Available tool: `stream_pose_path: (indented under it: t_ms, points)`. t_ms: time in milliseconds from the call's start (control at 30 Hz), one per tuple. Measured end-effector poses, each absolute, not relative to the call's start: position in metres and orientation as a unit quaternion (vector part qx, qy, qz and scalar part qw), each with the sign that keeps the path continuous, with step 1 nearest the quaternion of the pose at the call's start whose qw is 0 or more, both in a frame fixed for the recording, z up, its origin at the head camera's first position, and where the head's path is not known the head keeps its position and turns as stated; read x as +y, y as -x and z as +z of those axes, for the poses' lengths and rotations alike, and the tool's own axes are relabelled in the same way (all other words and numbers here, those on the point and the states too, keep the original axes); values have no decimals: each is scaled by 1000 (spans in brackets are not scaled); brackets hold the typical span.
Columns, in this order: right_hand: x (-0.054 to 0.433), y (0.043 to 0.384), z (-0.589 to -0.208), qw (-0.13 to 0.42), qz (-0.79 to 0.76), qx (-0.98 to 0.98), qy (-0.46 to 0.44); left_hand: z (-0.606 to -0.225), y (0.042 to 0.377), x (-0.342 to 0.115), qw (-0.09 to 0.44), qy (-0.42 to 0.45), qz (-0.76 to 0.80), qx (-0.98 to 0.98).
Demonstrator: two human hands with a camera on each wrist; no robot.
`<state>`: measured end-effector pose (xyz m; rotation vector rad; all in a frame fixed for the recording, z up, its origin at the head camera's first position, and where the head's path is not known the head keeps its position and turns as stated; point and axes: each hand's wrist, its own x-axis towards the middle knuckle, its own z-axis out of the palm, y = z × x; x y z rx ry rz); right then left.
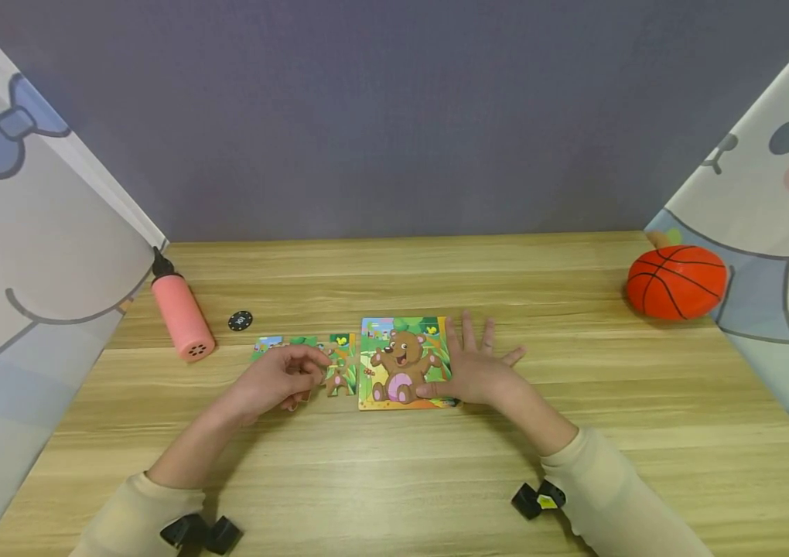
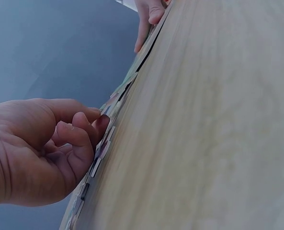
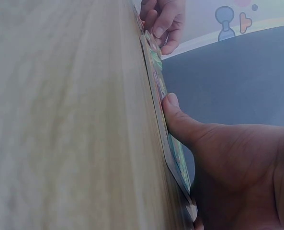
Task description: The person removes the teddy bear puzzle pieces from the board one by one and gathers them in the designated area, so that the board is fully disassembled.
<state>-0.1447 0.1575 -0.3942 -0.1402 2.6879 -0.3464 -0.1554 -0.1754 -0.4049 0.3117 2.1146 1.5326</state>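
A square picture board [image 1: 400, 360] of a brown bear lies flat on the table. My right hand [image 1: 474, 371] rests on its right edge, fingers spread and the thumb [image 3: 173, 108] lying across the picture. To the left are loose jigsaw pieces [image 1: 342, 363] with a matching bear picture, placed close together beside the board. Over them my left hand [image 1: 283, 377] has its fingers curled, and thumb and index finger appear to pinch a puzzle piece [image 2: 105, 111] at the fingertips. That hand hides much of the left part of the pieces.
At the back left lies a pink hand pump [image 1: 182, 316] with a black nozzle, and a black round chip [image 1: 240, 320] is close to it. A dented red toy basketball [image 1: 676, 282] sits at the back right. A grey partition [image 1: 394, 124] rises behind the wooden table [image 1: 380, 480].
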Motion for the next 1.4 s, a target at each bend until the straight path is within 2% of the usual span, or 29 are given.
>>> stream_pose_path:
  t_ms: [733, 1400]
  points:
    - [157, 145, -394, 210, -129, 968, 53, -402, 154, -173, 240, -101, 545, 797]
    - [158, 144, -396, 209, -136, 967, 55, -396, 154, -139, 242, -128, 497, 823]
